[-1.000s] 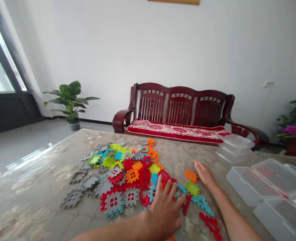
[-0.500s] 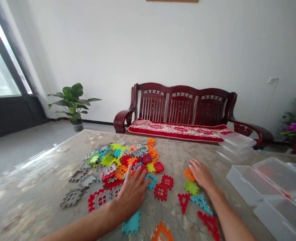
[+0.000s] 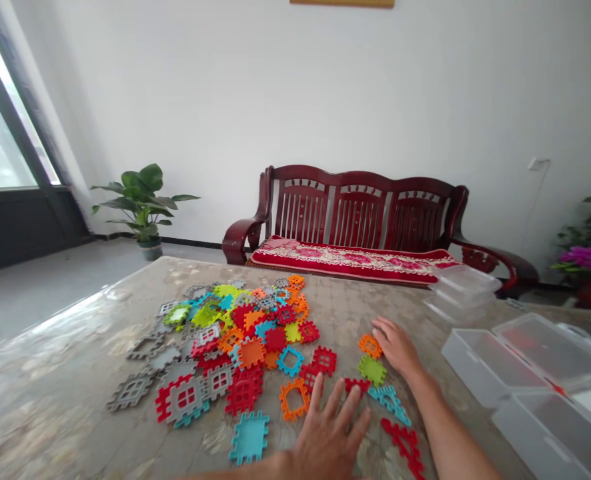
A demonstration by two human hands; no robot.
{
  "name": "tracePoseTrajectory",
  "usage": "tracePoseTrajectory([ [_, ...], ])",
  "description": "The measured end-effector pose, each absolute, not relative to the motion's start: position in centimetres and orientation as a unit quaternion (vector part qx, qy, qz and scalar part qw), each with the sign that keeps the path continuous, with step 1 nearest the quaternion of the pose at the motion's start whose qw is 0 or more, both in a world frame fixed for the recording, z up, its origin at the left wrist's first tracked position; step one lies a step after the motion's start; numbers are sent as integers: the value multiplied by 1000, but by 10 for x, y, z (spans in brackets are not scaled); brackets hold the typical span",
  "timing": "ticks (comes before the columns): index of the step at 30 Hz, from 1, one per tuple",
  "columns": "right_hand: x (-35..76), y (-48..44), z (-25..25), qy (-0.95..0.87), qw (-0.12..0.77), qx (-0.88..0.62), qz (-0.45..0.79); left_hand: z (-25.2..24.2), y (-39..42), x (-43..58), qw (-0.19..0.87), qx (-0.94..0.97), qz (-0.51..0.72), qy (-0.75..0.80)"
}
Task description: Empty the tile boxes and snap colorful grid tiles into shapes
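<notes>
My left hand (image 3: 333, 427) is low in the view with its fingers spread, flat over the table. Its fingertips reach a red window square (image 3: 309, 378) and a red triangle (image 3: 357, 384), which it partly covers. Left of it lie an orange open square (image 3: 294, 399) and a blue square panel (image 3: 249, 437). My right hand (image 3: 398, 348) rests stretched out on the table, beside an orange window square (image 3: 370, 345). Nearer me, by my right forearm, are a green square (image 3: 372, 370), a blue triangle (image 3: 391, 404) and a red triangular piece (image 3: 404, 445).
A pile of interlocking plastic pieces (image 3: 245, 320) in several colours spreads over the table (image 3: 75, 373) on the left. Clear plastic boxes (image 3: 490, 367) stand at the right, with stacked lids or boxes (image 3: 463, 290) behind. A wooden bench (image 3: 360, 207) is beyond the table.
My left hand has moved right and nearer me, off the pile's edge. The orange open square now lies farther from me and to the left. My right hand stays by the orange window square.
</notes>
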State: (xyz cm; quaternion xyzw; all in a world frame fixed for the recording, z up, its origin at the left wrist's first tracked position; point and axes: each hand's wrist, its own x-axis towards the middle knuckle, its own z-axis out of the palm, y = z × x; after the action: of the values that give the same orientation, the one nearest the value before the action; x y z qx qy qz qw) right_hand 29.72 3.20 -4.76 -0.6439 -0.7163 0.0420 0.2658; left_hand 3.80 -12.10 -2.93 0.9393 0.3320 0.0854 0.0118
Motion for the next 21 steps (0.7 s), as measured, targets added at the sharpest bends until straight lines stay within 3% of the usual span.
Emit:
tracePoseTrajectory([
  [9, 295, 31, -45, -711, 256, -654, 38, -2, -72, 25, 10, 872, 89, 481],
  [21, 295, 30, -44, -707, 256, -658, 44, -18, -52, -22, -49, 836, 95, 538],
])
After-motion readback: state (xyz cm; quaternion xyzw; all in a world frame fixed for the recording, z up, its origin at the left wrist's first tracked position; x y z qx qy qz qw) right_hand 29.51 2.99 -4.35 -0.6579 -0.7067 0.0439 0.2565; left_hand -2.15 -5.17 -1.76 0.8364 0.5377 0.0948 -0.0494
